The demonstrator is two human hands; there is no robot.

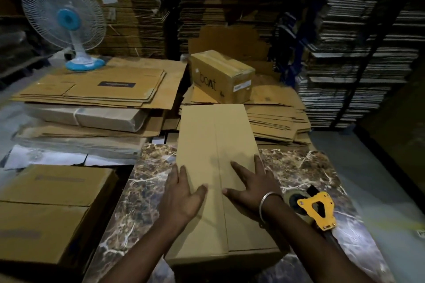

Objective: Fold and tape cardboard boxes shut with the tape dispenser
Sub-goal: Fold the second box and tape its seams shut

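A long brown cardboard box (213,135) lies lengthwise on the marble-patterned table (142,190), its two top flaps folded down and meeting along a centre seam. My left hand (181,195) rests flat on the left flap, fingers spread. On the right flap my right hand (250,181), with a metal bangle at the wrist, presses flat too. A yellow tape dispenser (315,209) with a roll of brown tape lies on the table just right of my right wrist, held by neither hand.
A sealed box printed "boat" (220,76) sits on flattened cartons (276,117) behind the work box. Flat cardboard stacks (92,89) and a blue-and-white fan (69,23) stand at the back left. A closed carton (50,209) sits at the near left. Tall cardboard piles line the background.
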